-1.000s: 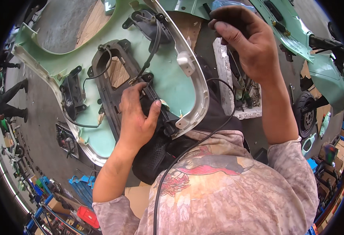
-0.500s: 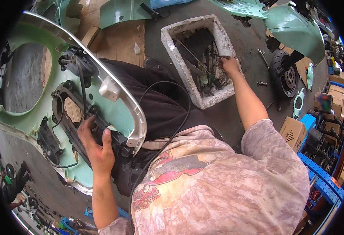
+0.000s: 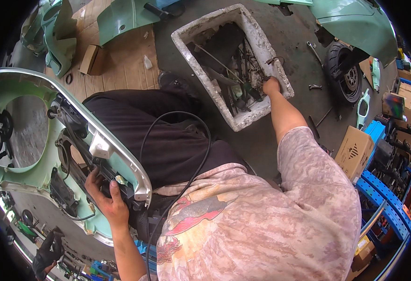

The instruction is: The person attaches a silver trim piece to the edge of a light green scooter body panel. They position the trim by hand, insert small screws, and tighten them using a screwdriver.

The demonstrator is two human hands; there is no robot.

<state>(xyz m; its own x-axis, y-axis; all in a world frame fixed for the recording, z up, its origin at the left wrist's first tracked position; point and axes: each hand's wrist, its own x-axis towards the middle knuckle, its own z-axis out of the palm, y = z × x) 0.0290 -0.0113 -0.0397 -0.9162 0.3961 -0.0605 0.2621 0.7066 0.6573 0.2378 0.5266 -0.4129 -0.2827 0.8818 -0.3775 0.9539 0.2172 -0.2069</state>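
A mint-green scooter body panel (image 3: 29, 185) leans at my left, its inner side showing black brackets, a cable and a large round opening. My left hand (image 3: 107, 196) grips the black part on this panel, thumb up and fingers curled over its edge. On the floor ahead stands a worn white foam box (image 3: 205, 91) full of dirty tools and rods, among them a green-handled screwdriver (image 3: 252, 91). Reaching into the box's right side, my right hand (image 3: 271, 86) is closed low among the tools; what its fingers hold is hidden. A black cable (image 3: 208, 140) loops across my lap.
More green panels (image 3: 125, 21) lie on cardboard (image 3: 121, 65) at the far left. Right of the box are a wheel (image 3: 343, 75), a wrench (image 3: 315, 86) and a large green fairing (image 3: 355, 23). A carton (image 3: 354, 151) and blue shelving (image 3: 388, 206) stand at the right.
My right hand has moved down the box's right side toward its near corner. The panel's top has tipped lower and left, with my left hand still on it. The whole view has shifted slightly.
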